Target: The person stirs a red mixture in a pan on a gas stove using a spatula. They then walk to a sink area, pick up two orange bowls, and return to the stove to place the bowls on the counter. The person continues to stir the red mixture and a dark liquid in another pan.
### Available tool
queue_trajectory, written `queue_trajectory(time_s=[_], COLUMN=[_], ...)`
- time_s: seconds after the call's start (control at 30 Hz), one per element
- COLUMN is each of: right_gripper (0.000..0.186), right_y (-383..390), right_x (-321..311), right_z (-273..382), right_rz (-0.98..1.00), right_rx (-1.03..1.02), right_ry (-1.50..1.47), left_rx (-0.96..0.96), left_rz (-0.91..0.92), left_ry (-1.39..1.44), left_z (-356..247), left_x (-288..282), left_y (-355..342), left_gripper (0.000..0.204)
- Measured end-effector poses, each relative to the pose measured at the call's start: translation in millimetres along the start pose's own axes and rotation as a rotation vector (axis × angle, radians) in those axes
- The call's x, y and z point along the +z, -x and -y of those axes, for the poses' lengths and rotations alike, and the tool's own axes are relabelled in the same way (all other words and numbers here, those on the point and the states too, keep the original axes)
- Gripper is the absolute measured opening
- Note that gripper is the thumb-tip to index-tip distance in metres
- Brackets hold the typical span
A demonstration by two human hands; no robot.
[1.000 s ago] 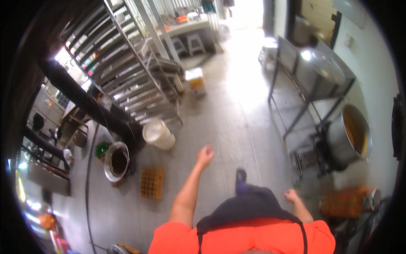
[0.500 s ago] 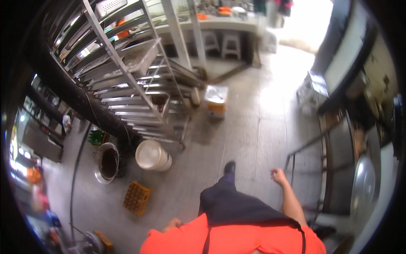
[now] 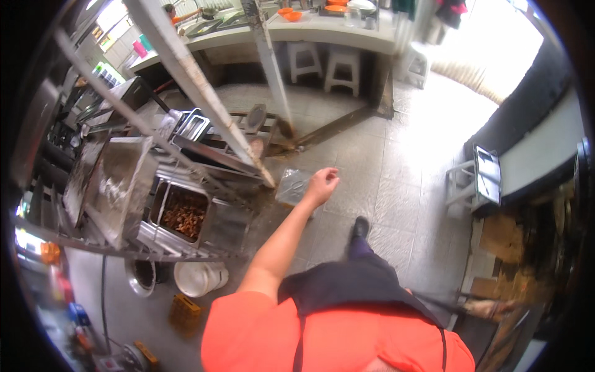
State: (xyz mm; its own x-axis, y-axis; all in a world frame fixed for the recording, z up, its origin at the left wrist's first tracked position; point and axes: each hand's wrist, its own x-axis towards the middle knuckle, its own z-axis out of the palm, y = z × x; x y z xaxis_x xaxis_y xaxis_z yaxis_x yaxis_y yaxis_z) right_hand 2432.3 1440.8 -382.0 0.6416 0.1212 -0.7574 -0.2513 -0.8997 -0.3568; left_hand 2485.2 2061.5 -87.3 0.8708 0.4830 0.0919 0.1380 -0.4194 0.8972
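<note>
Head view: the left hand (image 3: 323, 186), grip loosely open and empty, appears beside the plastic-covered container (image 3: 291, 185) on the floor (image 3: 347, 201); the right hand (image 3: 408, 290) is mostly hidden, its grip indeterminable.

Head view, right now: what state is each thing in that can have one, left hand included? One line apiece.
Left hand: half-open, holding nothing visible.
Metal pan: uncovered, brown pieces inside.
Container: clear plastic over its top, partly hidden by the left forearm.
White bucket: upright; lidded or not, I cannot tell.
White stools: upright, under the counter.
Crate: on the floor, contents too blurred to tell.
</note>
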Motion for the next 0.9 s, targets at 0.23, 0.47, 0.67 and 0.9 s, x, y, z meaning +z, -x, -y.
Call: queue_trajectory(time_s=[0.23, 0.47, 0.67, 0.9], right_gripper=[0.026, 0.028, 0.021, 0.022], right_y=[-180, -396, -568, -662], right_x=[-218, -384, -426, -398], right_z=[366, 704, 851, 994], right_rz=[0.227, -0.021, 0.063, 0.04], right_rx=[0.016, -0.401, -0.304, -0.379], right_ry=[0.126, -0.168, 0.211, 0.239], left_rx=[-0.697, -1.559, -0.952, -0.291], left_rz=[0.287, 0.127, 0.273, -0.172], left_ry=[-0.411, -0.434, -0.493, -0.335], left_z=[198, 250, 355, 226], left_x=[-12, -97, -65, -149], left_y=[-7, -87, -446, -1016], left_gripper=[0.046, 0.039, 0.028, 0.022])
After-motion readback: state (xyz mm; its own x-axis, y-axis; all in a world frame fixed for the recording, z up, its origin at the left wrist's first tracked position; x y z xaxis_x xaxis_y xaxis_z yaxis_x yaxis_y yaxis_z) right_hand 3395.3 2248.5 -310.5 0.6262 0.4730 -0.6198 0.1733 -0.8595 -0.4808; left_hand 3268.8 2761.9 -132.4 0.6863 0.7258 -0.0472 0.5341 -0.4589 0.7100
